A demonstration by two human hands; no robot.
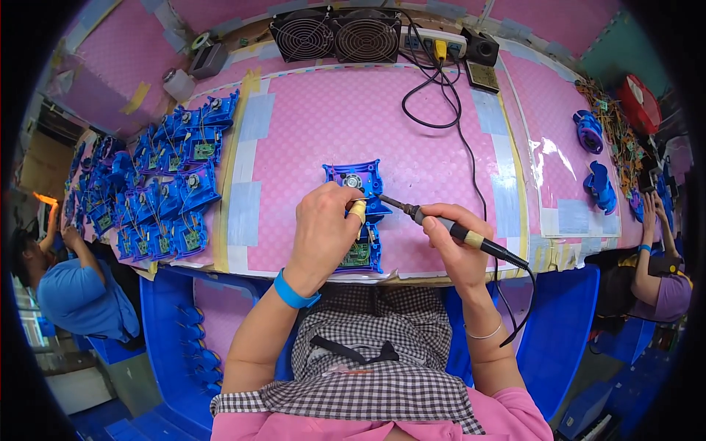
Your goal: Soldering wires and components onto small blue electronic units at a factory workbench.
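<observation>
A blue plastic housing (356, 178) with a small motor and a green circuit board (359, 255) lies on the pink bench mat, close to the near edge. My left hand (323, 231) rests on top of it, one fingertip wrapped in yellow tape, and covers its middle. My right hand (448, 239) grips a black soldering iron (441, 223) like a pen. The iron's tip (382, 198) points left and meets the housing beside my left fingers.
Several finished blue housings with boards (158, 191) are stacked at the left. Twin fans (334, 34) and a power strip (434, 42) stand at the back, with a black cord (460, 132) running to the iron. More blue parts (596, 158) lie at the right. Other people sit at both sides.
</observation>
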